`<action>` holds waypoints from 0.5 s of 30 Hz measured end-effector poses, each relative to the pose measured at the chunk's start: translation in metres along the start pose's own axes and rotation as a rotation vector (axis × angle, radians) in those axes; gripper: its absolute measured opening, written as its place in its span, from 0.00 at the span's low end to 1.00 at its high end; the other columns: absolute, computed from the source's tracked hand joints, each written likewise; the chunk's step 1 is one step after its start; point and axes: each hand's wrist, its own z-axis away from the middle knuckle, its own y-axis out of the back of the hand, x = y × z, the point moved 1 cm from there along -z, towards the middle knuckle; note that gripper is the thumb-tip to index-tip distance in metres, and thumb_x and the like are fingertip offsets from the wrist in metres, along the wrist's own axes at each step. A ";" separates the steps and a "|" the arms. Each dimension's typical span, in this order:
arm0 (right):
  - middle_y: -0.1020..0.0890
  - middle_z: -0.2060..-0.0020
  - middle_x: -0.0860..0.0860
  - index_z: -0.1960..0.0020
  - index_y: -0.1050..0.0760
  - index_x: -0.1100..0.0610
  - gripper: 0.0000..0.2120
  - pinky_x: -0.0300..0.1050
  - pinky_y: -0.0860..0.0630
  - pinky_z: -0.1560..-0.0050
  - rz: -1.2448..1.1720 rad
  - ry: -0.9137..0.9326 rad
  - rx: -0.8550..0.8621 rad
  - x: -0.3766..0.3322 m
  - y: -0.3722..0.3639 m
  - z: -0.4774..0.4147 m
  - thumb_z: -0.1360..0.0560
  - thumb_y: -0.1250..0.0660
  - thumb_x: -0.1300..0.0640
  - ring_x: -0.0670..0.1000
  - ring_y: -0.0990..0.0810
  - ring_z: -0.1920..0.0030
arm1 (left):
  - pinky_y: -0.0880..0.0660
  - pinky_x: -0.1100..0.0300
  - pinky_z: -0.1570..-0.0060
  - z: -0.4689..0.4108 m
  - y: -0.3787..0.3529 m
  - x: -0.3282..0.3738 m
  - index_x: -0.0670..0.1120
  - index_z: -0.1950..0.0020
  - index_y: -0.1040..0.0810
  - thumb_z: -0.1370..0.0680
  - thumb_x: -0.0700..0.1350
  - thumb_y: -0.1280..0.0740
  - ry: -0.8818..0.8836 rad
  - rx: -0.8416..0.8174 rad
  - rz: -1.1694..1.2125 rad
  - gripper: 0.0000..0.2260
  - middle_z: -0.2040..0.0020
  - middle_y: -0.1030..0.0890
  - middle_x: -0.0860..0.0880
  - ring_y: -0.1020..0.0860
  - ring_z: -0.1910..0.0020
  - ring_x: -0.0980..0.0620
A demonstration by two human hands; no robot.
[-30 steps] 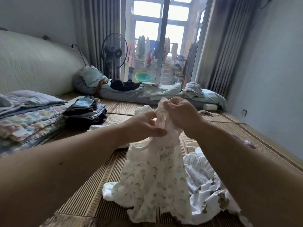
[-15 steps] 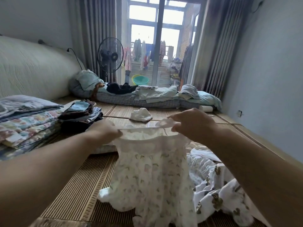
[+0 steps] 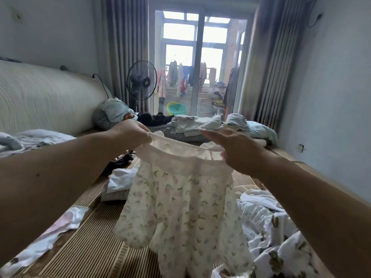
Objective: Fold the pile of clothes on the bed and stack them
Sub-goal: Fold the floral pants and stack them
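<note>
Above the bed mat [image 3: 96,247], the left hand [image 3: 130,135] & right hand [image 3: 239,151], bunched together a sec ago, are now well apart, each pinching a waistband end of the flowery pants [image 3: 180,207], which hang spread out, prob. ready for folding.

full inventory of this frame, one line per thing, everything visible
mat: 1, brown striped, covers the bed
floral garment: 1, cream with small pink-green print, held up, centre
bear-print cloth: 1, white with brown bears, crumpled on mat, lower right
white cloth: 1, white, on mat, left of floral garment
pink-patterned cloth: 1, white and pink, lower left
headboard: 1, cream, left
fan: 1, black, far end
curtains: 2, grey, far end, left and right
basin: 1, green, far end, centre
left hand: 1, grips floral garment's top edge, left end
right hand: 1, pinches its right end
</note>
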 end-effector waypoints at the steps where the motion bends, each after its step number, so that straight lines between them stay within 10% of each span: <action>1: 0.25 0.33 0.48 0.26 0.37 0.44 0.29 0.36 0.34 0.38 -0.055 0.024 0.001 -0.002 0.001 -0.003 0.23 0.36 0.63 0.49 0.25 0.36 | 0.31 0.69 0.79 -0.001 0.000 0.001 0.45 0.58 0.20 0.24 0.37 0.33 0.017 -0.005 0.059 0.06 0.65 0.22 0.45 0.25 0.69 0.51; 4: 0.18 0.44 0.44 0.41 0.21 0.45 0.11 0.41 0.28 0.44 -0.152 -0.064 -0.039 -0.005 0.005 -0.010 0.22 0.36 0.48 0.47 0.21 0.43 | 0.29 0.66 0.76 0.000 -0.002 0.001 0.42 0.56 0.21 0.22 0.37 0.36 0.008 -0.063 0.111 0.06 0.66 0.24 0.45 0.25 0.74 0.53; 9: 0.21 0.53 0.53 0.53 0.23 0.57 0.09 0.45 0.27 0.54 0.186 -0.114 0.032 0.005 0.011 -0.020 0.23 0.42 0.59 0.56 0.21 0.49 | 0.29 0.63 0.67 0.001 0.003 0.002 0.48 0.58 0.17 0.24 0.45 0.32 -0.142 -0.008 -0.353 0.05 0.63 0.17 0.48 0.22 0.66 0.52; 15: 0.28 0.77 0.46 0.68 0.31 0.56 0.13 0.38 0.36 0.73 -0.941 -0.397 0.240 0.012 0.026 -0.023 0.25 0.40 0.63 0.46 0.31 0.75 | 0.38 0.60 0.70 0.006 0.012 0.010 0.42 0.65 0.29 0.33 0.39 0.34 -0.133 -0.146 0.279 0.04 0.68 0.31 0.45 0.33 0.71 0.50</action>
